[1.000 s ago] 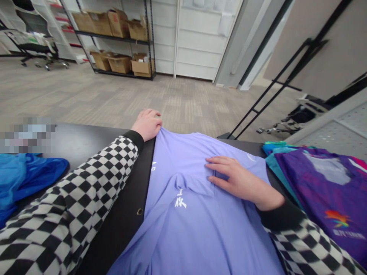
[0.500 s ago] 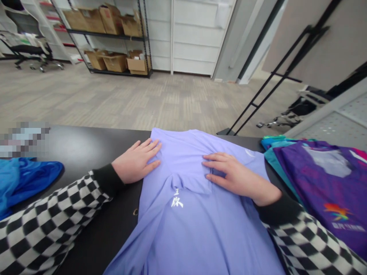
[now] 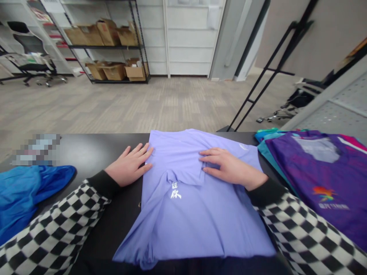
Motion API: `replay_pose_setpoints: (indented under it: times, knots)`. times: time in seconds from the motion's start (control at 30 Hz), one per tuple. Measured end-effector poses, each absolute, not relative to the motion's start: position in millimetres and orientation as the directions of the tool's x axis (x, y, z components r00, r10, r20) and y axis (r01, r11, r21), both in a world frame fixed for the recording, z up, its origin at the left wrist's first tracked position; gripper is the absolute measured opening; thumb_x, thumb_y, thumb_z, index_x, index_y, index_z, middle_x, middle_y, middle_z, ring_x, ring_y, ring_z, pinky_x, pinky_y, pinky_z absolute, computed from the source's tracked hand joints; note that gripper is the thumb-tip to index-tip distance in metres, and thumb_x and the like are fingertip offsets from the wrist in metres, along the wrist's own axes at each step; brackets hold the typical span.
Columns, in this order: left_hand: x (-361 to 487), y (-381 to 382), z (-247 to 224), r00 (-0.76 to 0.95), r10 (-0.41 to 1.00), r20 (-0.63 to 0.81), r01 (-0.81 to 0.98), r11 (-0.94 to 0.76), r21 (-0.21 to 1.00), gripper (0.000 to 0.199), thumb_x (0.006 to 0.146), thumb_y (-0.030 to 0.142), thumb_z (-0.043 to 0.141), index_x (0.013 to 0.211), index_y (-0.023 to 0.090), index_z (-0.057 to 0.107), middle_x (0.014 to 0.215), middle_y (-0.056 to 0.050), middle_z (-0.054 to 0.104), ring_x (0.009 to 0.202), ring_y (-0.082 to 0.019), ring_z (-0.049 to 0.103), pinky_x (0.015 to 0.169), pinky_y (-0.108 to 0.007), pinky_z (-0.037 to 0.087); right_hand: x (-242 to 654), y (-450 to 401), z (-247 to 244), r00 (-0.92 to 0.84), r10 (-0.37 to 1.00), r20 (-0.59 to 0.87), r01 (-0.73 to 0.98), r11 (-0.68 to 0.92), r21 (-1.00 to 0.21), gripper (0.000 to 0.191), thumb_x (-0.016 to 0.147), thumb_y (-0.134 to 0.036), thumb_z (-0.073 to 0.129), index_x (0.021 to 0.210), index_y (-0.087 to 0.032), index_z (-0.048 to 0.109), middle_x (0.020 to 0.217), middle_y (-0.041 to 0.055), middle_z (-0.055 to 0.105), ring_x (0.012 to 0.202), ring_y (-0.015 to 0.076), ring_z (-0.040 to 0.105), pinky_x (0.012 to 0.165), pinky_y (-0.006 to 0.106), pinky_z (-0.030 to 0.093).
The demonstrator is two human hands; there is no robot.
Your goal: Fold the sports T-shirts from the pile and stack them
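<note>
A lavender T-shirt (image 3: 197, 217) with white characters printed on it lies on the black table (image 3: 86, 149), its lower edge near me. Part of the fabric is folded over in the upper middle, and the left side is bunched toward the bottom. My left hand (image 3: 127, 164) is flat, fingers outstretched, with its fingertips at the shirt's upper left edge. Resting on the folded part near the middle is my right hand (image 3: 229, 167), palm down with fingers extended. Neither hand grips the fabric.
To the right lies a stack of shirts with a purple shirt (image 3: 312, 172) on top. A blue garment (image 3: 25, 191) is at the left, beside a blurred-out patch. Beyond the table stand a black easel-like stand (image 3: 258, 84), an office chair (image 3: 31, 53) and a shelf (image 3: 103, 46) with cardboard boxes.
The view has tilted up and shifted slightly, so the shirt's lower edge now shows. Both hands stay nearly in place on the shirt; my left fingertips sit slightly farther out at its edge.
</note>
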State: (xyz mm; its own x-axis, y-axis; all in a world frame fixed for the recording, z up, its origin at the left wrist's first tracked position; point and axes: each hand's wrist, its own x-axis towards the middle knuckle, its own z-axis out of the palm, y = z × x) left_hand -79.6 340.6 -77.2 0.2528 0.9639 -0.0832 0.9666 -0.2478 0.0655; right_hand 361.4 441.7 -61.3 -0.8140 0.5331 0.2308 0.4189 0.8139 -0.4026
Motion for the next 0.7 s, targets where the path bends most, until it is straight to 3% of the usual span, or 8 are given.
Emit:
replay_pose_setpoints:
  times: [0.2, 0.3, 0.4, 0.47, 0.57, 0.7]
  knots:
    - [-81.9, 312.1, -77.1, 0.104, 0.991, 0.086, 0.977, -0.118, 0.179, 0.075, 0.117, 0.055, 0.036, 0.181, 0.017, 0.041, 0.190, -0.018, 0.032, 0.178, -0.040, 0.027, 0.141, -0.071, 0.026, 361.0, 448.9, -71.6, -0.817, 0.512, 0.267, 0.377, 0.823, -0.426, 0.038, 0.110, -0.045, 0.072, 0.137, -0.023, 0.085, 0.151, 0.0153, 0.078, 0.140, 0.0344, 0.075, 0.125, 0.057, 0.055]
    - [-66.8, 285.9, -73.5, 0.195, 0.952, 0.234, 0.923, -0.259, 0.285, 0.065, 0.114, 0.047, 0.044, 0.171, 0.017, 0.057, 0.180, -0.018, 0.051, 0.170, -0.034, 0.045, 0.141, -0.061, 0.034, 357.0, 444.9, -66.2, -0.769, 0.568, 0.293, 0.412, 0.791, -0.453, 0.035, 0.108, -0.042, 0.071, 0.131, -0.021, 0.087, 0.143, 0.0147, 0.082, 0.134, 0.0308, 0.079, 0.122, 0.051, 0.059]
    - [-47.1, 250.4, -69.3, 0.280, 0.892, 0.355, 0.846, -0.404, 0.348, 0.045, 0.110, 0.039, 0.053, 0.143, 0.020, 0.078, 0.153, -0.017, 0.075, 0.145, -0.031, 0.069, 0.128, -0.052, 0.052, 355.5, 418.0, -42.3, -0.648, 0.666, 0.369, 0.481, 0.734, -0.480, 0.035, 0.106, -0.041, 0.071, 0.129, -0.020, 0.087, 0.136, 0.0145, 0.085, 0.129, 0.0311, 0.080, 0.120, 0.051, 0.061]
    - [-35.9, 223.1, -66.0, 0.250, 0.871, 0.422, 0.828, -0.419, 0.374, 0.036, 0.110, 0.036, 0.054, 0.122, 0.021, 0.084, 0.127, -0.015, 0.083, 0.122, -0.029, 0.076, 0.114, -0.048, 0.059, 355.9, 378.2, -22.9, -0.540, 0.700, 0.466, 0.488, 0.712, -0.505, 0.036, 0.108, -0.042, 0.069, 0.132, -0.021, 0.086, 0.136, 0.0144, 0.085, 0.130, 0.0320, 0.080, 0.120, 0.053, 0.060]
    - [-22.6, 177.2, -65.1, 0.141, 0.867, 0.477, 0.835, -0.363, 0.412, 0.033, 0.111, 0.034, 0.051, 0.100, 0.022, 0.081, 0.103, -0.012, 0.082, 0.102, -0.028, 0.075, 0.099, -0.046, 0.059, 354.3, 286.3, -10.8, -0.394, 0.736, 0.551, 0.429, 0.677, -0.598, 0.033, 0.113, -0.043, 0.066, 0.133, -0.024, 0.084, 0.133, 0.0122, 0.086, 0.125, 0.0296, 0.081, 0.114, 0.049, 0.063]
    - [-8.0, 109.0, -83.9, -0.014, 0.889, 0.458, 0.808, -0.260, 0.529, 0.034, 0.112, 0.039, 0.052, 0.096, 0.024, 0.078, 0.094, -0.009, 0.081, 0.089, -0.026, 0.073, 0.090, -0.043, 0.058, 339.4, 147.7, -48.9, -0.406, 0.827, 0.389, 0.265, 0.514, -0.816, 0.031, 0.117, -0.043, 0.062, 0.125, -0.026, 0.086, 0.112, 0.0089, 0.089, 0.104, 0.0257, 0.085, 0.097, 0.040, 0.067]
